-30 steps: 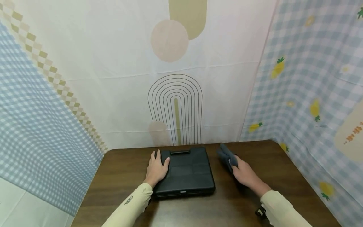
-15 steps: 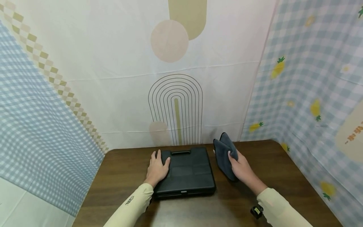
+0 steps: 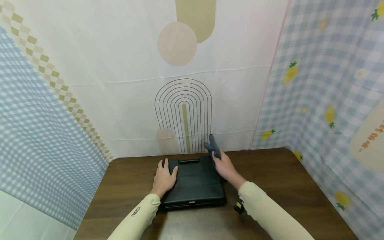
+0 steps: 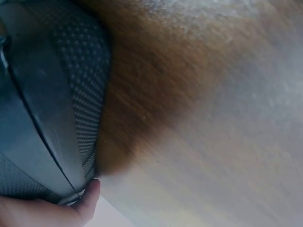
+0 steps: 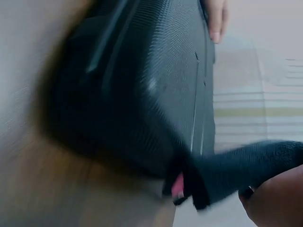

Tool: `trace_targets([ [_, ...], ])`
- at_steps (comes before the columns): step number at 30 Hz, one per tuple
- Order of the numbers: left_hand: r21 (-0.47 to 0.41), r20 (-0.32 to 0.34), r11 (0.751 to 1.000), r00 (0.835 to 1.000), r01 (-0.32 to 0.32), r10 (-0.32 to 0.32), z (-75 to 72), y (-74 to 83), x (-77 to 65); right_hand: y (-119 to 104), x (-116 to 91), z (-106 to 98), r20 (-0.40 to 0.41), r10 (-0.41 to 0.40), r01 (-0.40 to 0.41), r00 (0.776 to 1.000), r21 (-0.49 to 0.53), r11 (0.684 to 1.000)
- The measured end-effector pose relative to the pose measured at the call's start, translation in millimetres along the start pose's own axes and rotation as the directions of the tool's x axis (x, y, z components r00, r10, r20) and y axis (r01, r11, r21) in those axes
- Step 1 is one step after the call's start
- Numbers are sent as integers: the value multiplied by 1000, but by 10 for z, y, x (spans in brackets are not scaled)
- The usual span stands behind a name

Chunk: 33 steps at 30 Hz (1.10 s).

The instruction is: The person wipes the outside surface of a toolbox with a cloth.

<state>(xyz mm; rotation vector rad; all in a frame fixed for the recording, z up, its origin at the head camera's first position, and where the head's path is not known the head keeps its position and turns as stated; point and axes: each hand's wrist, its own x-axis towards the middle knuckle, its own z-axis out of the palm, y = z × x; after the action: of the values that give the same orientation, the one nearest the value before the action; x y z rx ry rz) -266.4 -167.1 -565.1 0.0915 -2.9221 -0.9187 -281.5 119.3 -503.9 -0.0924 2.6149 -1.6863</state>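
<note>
A black hard-shell case point(image 3: 199, 189) lies closed and flat on the wooden table, its handle toward the far edge. Across the left part of its lid rests my left hand point(image 3: 164, 180), fingers spread; in the left wrist view one fingertip point(image 4: 91, 196) shows at the case's edge. My right hand point(image 3: 224, 167) grips a folded dark grey cloth point(image 3: 214, 146) over the case's far right corner. In the right wrist view the cloth point(image 5: 236, 172) hangs by the case's side point(image 5: 175, 90), and I cannot tell whether they touch. The right fingers are partly hidden.
The brown table point(image 3: 279, 186) extends to both sides of the case. Behind it hangs a white patterned curtain point(image 3: 132, 110), with blue checked cloth point(image 3: 300, 110) on the right and more checked fabric on the left.
My right hand has swung left with the cloth, from the table beside the case to above its far right corner. The left hand has stayed on the lid.
</note>
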Motion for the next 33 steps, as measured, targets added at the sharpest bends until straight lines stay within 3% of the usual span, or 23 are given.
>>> trace_targets([
  [4, 21, 8, 1000, 1000, 10, -10, 7, -31, -20, -78, 209, 323, 127, 54, -48, 990, -51, 998],
  [7, 36, 2, 999, 1000, 3, -3, 10, -37, -23, -120, 310, 503, 260, 95, -51, 961, -172, 984],
  [10, 50, -3, 999, 1000, 1, -1, 1, -28, -10, -124, 390, 659, 368, 107, 22, 924, -330, 944],
  [13, 63, -5, 998, 1000, 15, -15, -11, -28, 1, -80, 472, 802, 434, 81, 147, 897, -466, 873],
  [16, 74, -10, 997, 1000, 19, -19, -17, -26, 10, -25, 537, 889, 465, 46, 239, 884, -533, 812],
  [19, 72, -11, 997, 1000, 15, -14, -13, -9, 19, 11, 590, 893, 470, 35, 259, 882, -545, 797],
  [23, 53, -11, 999, 1000, 11, -11, -11, 27, 22, -8, 647, 838, 460, 84, 157, 884, -461, 873],
  [25, 50, -21, 999, 1000, 11, -10, -10, 35, 21, -9, 689, 829, 459, 107, 116, 882, -430, 895],
  [28, 55, -33, 998, 999, 15, -13, -7, 29, 28, -33, 716, 842, 474, 104, 165, 874, -490, 856],
  [32, 50, -29, 999, 999, 13, -12, 6, 18, 20, -58, 693, 894, 475, 88, 260, 875, -615, 744],
  [33, 51, -28, 999, 1000, 13, -12, 12, 19, 17, -76, 671, 897, 466, 88, 257, 880, -625, 737],
])
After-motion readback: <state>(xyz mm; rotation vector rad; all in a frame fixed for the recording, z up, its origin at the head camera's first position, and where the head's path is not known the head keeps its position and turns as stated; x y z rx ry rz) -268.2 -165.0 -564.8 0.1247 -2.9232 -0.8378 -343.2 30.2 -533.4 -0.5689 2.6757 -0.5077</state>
